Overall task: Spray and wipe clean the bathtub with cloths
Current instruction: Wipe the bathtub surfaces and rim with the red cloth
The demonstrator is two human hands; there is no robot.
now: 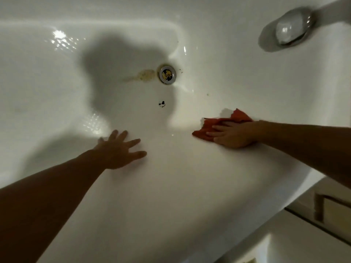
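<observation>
Where right hand (232, 134) presses, cloth (208, 124) lies.

We see the bathtub (171, 186) as glossy white all over, with bright white glints on the wet floor and a grey shadow (121, 73) across the middle. The drain (167, 74) has a chrome ring and a centre mottled yellow and black. The stain (144, 75) just left of it is yellowish-brown and speckled, trailing off into a pale tan streak. The chip (162, 104) below the drain is black with a white fleck inside. Small dark specks (180, 71) show right of the drain, plus one greenish one further out. The cloth (210, 122) is orange-red, with a white patch at its top edge. The fitting (290, 29) top right is grey chrome. The panel (332, 207) bottom right is beige with a brown edge.
</observation>
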